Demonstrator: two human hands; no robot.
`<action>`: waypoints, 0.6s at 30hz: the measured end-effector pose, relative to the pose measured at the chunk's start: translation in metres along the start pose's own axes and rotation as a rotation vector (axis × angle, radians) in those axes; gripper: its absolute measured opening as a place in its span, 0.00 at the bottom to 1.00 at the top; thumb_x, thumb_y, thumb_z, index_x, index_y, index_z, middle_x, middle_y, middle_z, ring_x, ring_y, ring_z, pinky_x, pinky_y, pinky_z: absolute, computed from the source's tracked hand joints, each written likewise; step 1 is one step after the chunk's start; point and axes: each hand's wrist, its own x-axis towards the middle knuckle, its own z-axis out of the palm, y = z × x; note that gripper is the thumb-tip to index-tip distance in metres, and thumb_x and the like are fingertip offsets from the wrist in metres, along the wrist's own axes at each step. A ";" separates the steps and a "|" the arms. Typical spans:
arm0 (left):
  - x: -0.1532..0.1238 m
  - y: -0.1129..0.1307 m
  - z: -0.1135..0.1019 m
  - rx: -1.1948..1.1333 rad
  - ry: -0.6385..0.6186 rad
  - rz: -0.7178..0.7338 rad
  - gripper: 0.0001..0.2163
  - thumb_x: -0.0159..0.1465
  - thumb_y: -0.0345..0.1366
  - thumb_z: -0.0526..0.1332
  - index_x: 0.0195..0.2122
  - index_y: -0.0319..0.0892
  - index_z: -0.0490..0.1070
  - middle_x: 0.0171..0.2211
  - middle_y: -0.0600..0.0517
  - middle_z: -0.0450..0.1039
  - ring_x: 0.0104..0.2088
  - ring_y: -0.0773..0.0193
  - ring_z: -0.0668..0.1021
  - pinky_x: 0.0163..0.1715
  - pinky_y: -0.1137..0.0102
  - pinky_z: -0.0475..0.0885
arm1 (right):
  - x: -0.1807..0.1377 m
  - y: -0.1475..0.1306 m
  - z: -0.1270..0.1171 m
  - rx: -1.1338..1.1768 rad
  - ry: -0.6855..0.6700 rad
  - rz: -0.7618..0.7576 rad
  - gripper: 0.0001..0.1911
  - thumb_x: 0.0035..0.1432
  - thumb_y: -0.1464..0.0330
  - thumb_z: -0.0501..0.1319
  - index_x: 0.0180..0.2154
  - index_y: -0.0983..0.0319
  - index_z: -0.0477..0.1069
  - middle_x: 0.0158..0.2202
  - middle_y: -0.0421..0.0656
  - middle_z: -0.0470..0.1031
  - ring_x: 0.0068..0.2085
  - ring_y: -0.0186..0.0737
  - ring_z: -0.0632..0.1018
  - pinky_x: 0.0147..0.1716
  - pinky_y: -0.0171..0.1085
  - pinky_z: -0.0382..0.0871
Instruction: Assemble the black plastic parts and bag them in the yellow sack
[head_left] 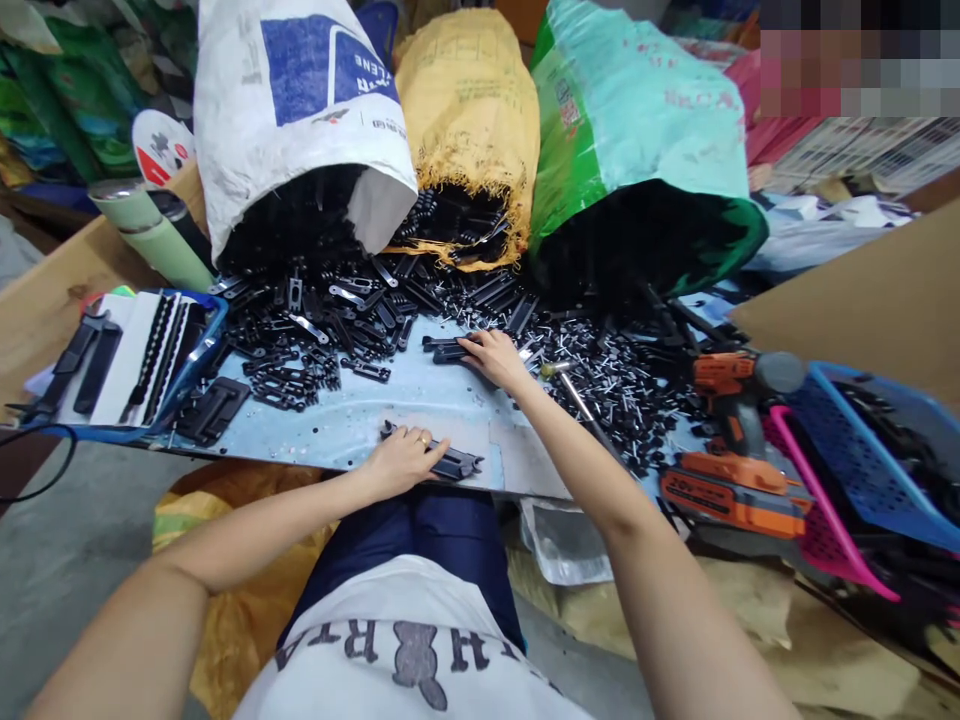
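My left hand [405,460] is closed over a long black plastic part [457,463] lying at the table's near edge. Farther forward, my right hand [493,358] has its fingers closed on another black plastic piece [448,350] on the blue table surface [420,395]. Just right of that hand lies a hammer [581,395] with a brass-coloured head, partly among screws. Small black parts [360,310] are heaped beyond my hands, and a pile of screws and small black bits [622,370] spreads to the right.
Three open sacks, white [300,80], yellow [469,90] and green [645,100], lean at the back, spilling black parts. An orange cordless drill [739,440] stands at right beside blue [885,450] and pink baskets [825,530]. On the left are a blue tray [202,350] and a green flask [161,240].
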 end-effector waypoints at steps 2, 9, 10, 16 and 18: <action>0.015 -0.012 -0.002 0.005 0.019 -0.012 0.27 0.61 0.47 0.58 0.59 0.42 0.59 0.45 0.38 0.69 0.43 0.51 0.72 0.41 0.61 0.63 | 0.012 -0.011 -0.001 0.003 -0.017 0.006 0.23 0.64 0.58 0.49 0.56 0.60 0.65 0.49 0.53 0.67 0.46 0.49 0.65 0.45 0.44 0.55; 0.096 -0.060 -0.006 0.021 0.081 -0.093 0.23 0.62 0.42 0.58 0.58 0.41 0.60 0.45 0.40 0.68 0.45 0.51 0.70 0.41 0.61 0.61 | 0.097 -0.027 -0.026 0.135 -0.050 0.108 0.22 0.66 0.58 0.45 0.51 0.62 0.68 0.46 0.51 0.72 0.48 0.47 0.69 0.45 0.41 0.59; 0.102 -0.064 -0.006 0.022 0.097 -0.120 0.23 0.63 0.42 0.58 0.58 0.42 0.59 0.46 0.40 0.68 0.46 0.51 0.69 0.43 0.60 0.61 | 0.107 -0.026 -0.027 0.145 -0.042 0.154 0.22 0.65 0.58 0.47 0.52 0.64 0.67 0.47 0.53 0.72 0.48 0.47 0.69 0.45 0.41 0.60; 0.090 -0.105 -0.020 -0.014 0.284 -0.547 0.18 0.65 0.40 0.52 0.53 0.36 0.62 0.47 0.38 0.68 0.48 0.49 0.68 0.43 0.59 0.62 | 0.131 -0.026 -0.013 0.196 -0.022 0.241 0.24 0.57 0.65 0.59 0.54 0.68 0.62 0.49 0.55 0.70 0.47 0.49 0.72 0.45 0.44 0.64; 0.083 -0.131 -0.027 0.002 0.317 -0.791 0.15 0.65 0.37 0.51 0.49 0.33 0.65 0.46 0.36 0.67 0.47 0.47 0.68 0.42 0.59 0.63 | 0.126 -0.022 -0.017 0.230 0.038 0.257 0.24 0.56 0.66 0.58 0.54 0.69 0.62 0.50 0.55 0.69 0.48 0.47 0.71 0.46 0.43 0.64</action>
